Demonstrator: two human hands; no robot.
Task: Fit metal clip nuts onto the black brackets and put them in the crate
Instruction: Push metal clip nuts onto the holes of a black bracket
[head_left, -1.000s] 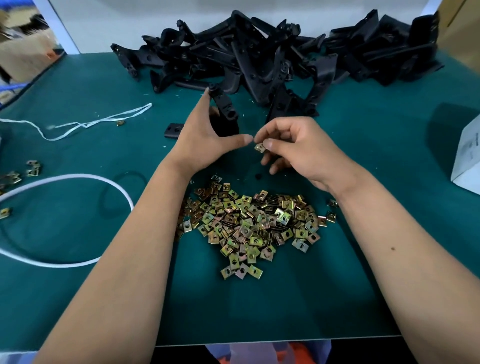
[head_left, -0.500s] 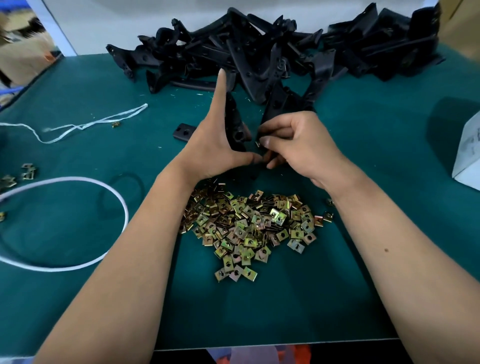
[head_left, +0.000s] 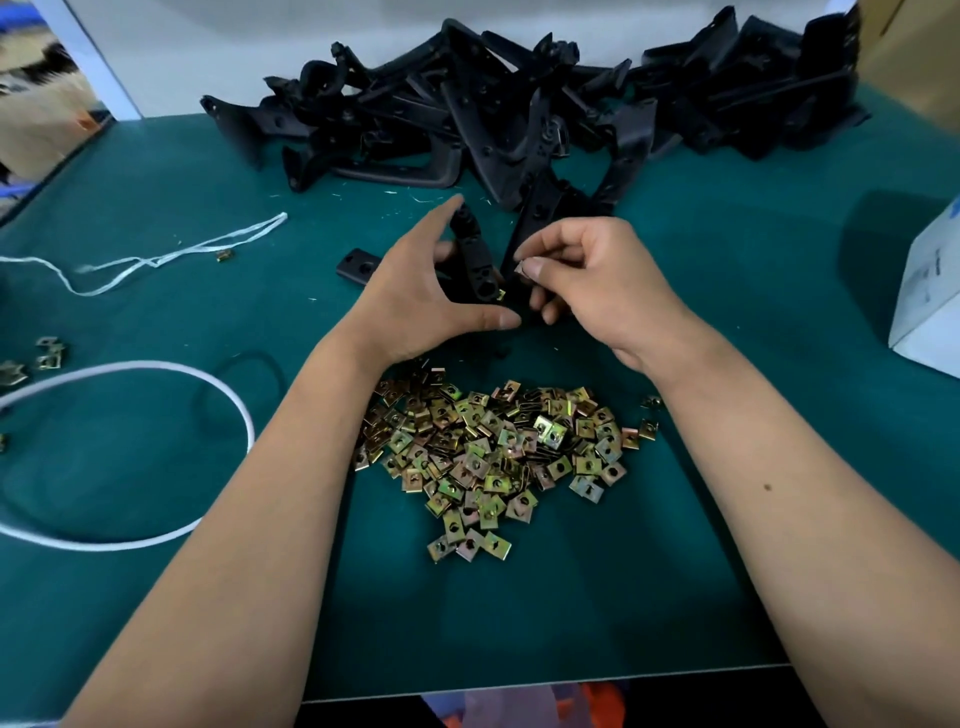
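Bracket (head_left: 475, 260) is held near upright by left hand (head_left: 415, 296), long axis pointing away, fingers curled behind. Clip nut (head_left: 519, 268), apparently, is pinched by right hand (head_left: 597, 280) fingertips.

- Tangled heap of black plastic brackets (head_left: 545, 98) blocks the far table edge.
- Loose pile of brass-coloured metal clip nuts (head_left: 498, 457) fills the centre between both forearms.
- White cord loop (head_left: 156, 457) and white string (head_left: 171, 254) clutter left.
- White box (head_left: 930, 306) blocks right edge.
- Open green mat (head_left: 727, 249) lies right of centre.
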